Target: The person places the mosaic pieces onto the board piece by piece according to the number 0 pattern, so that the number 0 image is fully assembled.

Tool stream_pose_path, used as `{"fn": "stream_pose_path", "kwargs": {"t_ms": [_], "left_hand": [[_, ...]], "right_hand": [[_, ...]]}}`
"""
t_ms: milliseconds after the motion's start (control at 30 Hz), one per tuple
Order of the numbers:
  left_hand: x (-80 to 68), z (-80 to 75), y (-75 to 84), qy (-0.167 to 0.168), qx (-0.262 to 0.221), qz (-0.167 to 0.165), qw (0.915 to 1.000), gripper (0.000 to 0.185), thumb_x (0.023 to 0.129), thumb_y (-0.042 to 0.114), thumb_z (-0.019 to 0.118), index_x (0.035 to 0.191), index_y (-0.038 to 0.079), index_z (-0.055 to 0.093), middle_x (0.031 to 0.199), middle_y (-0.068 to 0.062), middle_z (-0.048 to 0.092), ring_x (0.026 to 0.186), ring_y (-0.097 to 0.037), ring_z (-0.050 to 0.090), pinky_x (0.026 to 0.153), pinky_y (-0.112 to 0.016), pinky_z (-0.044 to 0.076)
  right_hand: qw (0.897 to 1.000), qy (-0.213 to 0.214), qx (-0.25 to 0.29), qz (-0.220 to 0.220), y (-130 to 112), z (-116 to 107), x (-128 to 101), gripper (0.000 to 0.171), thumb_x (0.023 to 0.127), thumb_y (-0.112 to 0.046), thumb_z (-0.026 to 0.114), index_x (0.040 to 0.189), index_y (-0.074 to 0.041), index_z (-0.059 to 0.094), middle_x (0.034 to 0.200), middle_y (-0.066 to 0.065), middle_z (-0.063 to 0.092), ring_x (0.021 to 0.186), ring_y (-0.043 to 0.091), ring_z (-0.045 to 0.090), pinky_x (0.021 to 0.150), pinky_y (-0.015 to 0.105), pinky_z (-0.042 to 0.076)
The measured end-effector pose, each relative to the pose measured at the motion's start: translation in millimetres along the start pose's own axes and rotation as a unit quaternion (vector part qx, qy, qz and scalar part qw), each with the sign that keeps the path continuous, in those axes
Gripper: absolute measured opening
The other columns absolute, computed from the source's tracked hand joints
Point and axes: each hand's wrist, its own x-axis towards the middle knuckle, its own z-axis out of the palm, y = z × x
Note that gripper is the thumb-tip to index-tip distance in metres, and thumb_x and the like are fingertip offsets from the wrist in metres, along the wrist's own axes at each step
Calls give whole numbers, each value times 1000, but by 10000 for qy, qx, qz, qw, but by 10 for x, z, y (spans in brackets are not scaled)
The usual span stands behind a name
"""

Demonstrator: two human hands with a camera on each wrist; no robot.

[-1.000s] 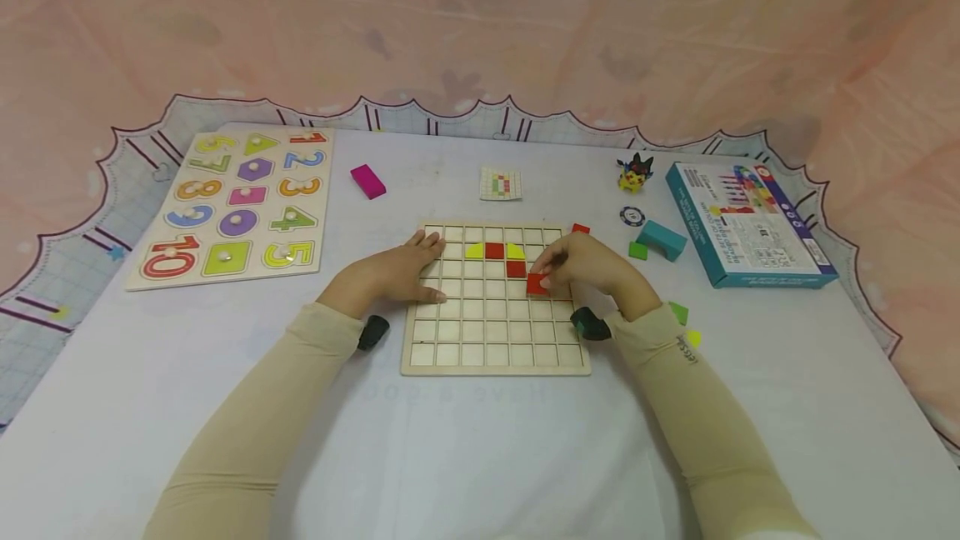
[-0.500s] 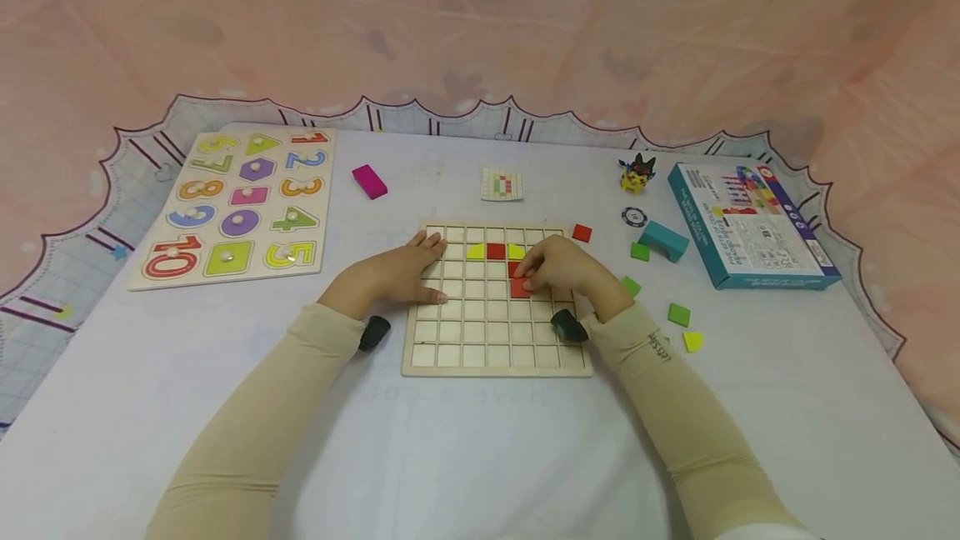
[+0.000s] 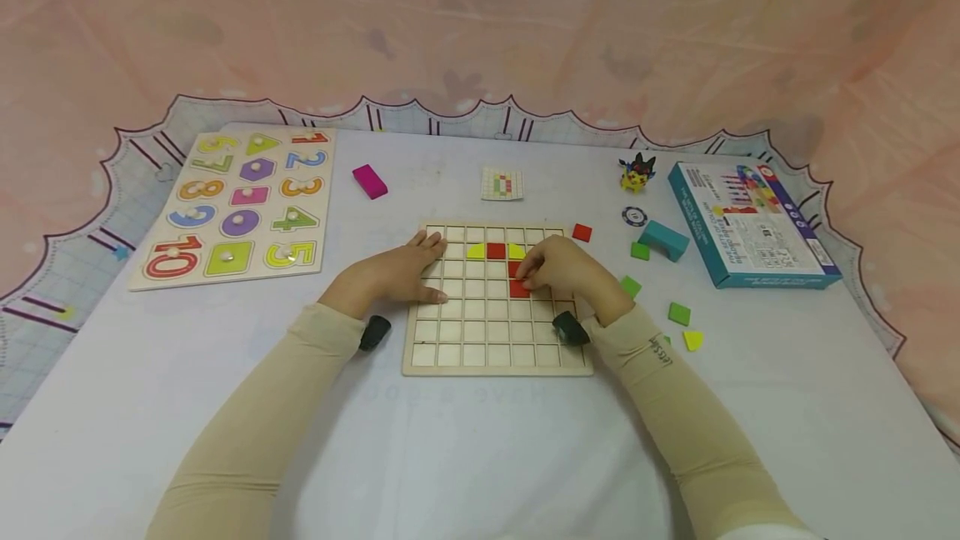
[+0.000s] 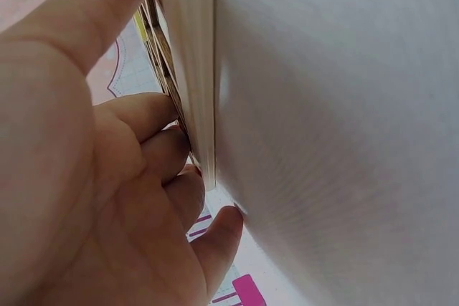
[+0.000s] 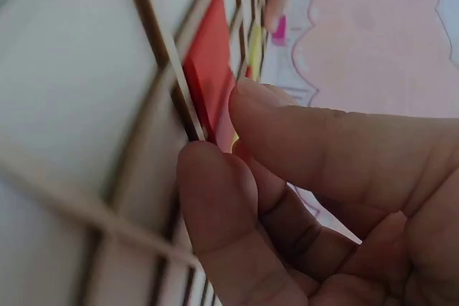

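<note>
So, right hand (image 3: pixel 558 269) pinches a red square tile (image 3: pixel 519 288) with thumb and fingertips (image 5: pixel 215 177), tile sitting at a cell of the wooden grid board (image 3: pixel 495 357) just below another red tile (image 3: pixel 514 268) (whether it is fully seated in the cell I cannot tell). Left hand (image 3: pixel 397 271) lies flat, fingers spread, pressing on the board's left edge, thumb along the near side; the left wrist view shows the fingers against the board rim (image 4: pixel 188 69). Up the board: a red tile (image 3: pixel 495 251) flanked by two yellow pieces (image 3: pixel 475 252). Right of the board on the white table (image 3: pixel 480 457): loose red tile (image 3: pixel 581 232), green tiles (image 3: pixel 678 313), a yellow piece (image 3: pixel 692 341), teal arch block (image 3: pixel 662 239), a poker chip (image 3: pixel 633 216), small toy figure (image 3: pixel 635 172), teal game box (image 3: pixel 750 223). Far side: pattern card (image 3: pixel 501 184), magenta block (image 3: pixel 368 181). Left: number puzzle board (image 3: pixel 236 202).
</note>
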Motion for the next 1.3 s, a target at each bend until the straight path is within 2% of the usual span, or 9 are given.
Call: {"fn": "stream_pose_path", "kwargs": {"t_ms": [133, 467, 533, 633, 733, 867, 1000, 1300], "left_hand": [[-1, 0, -3, -19, -11, -24, 10000, 91, 85, 39, 64, 148, 4, 8, 155, -12, 2, 142, -31, -7, 115, -47, 8], [-7, -6, -11, -87, -22, -80, 9999, 91, 84, 40, 64, 148, 5, 8, 155, -12, 1, 142, -31, -9, 114, -48, 9], [-7, -5, -12, -84, -25, -75, 9999, 91, 84, 40, 64, 148, 5, 8, 155, -12, 1, 142, -31, -9, 114, -48, 9], [-11, -8, -10, -87, -30, -53, 9999, 91, 84, 40, 64, 148, 5, 8, 155, -12, 1, 142, -31, -9, 114, -48, 8], [-20, -10, -3, -95, -34, -32, 9999, 91, 84, 39, 64, 148, 5, 8, 155, -13, 1, 142, -30, -9, 115, -48, 8], [-17, -8, -5, -86, -53, -18, 9999, 91, 84, 39, 64, 148, 4, 8, 155, -13, 1, 142, -31, -9, 115, -48, 8], [-3, -1, -11, -91, -47, -9, 9999, 91, 84, 39, 64, 148, 4, 8, 155, -13, 1, 142, -31, -9, 115, -48, 8], [-5, -9, 2, -86, -56, -22, 9999, 91, 84, 39, 64, 148, 4, 9, 155, -14, 1, 142, -31, -9, 115, -48, 8]], "right_hand": [[9999, 110, -7, -14, 44, -146, 3, 15, 80, -5, 67, 95, -2, 70, 83, 5, 60, 79, 18, 50, 70, 26, 42], [9988, 306, -52, 380, 244, -556, 37, 24, 80, -1, 60, 103, 2, 66, 78, 3, 55, 73, 16, 51, 66, 28, 45], [9985, 383, -54, 389, 294, -612, 50, 26, 78, 1, 59, 103, 2, 66, 79, 4, 58, 73, 16, 52, 68, 30, 47], [9977, 494, -45, 454, 352, -678, 61, 27, 79, 0, 60, 106, 2, 65, 90, 10, 62, 81, 20, 54, 76, 35, 48], [9967, 618, -38, 520, 388, -720, 72, 29, 81, -2, 61, 109, 2, 64, 105, 15, 63, 94, 25, 54, 89, 43, 45], [9956, 758, 29, 554, 429, -748, 98, 33, 83, -2, 59, 116, 2, 62, 117, 19, 60, 107, 30, 51, 99, 47, 39], [9942, 835, 163, 663, 478, -747, 136, 37, 84, -2, 57, 121, 2, 58, 123, 21, 56, 113, 32, 48, 101, 48, 37], [9897, 924, 305, 1046, 600, -702, 264, 44, 85, -7, 60, 128, -2, 54, 128, 19, 51, 113, 30, 45, 101, 47, 36]]}}
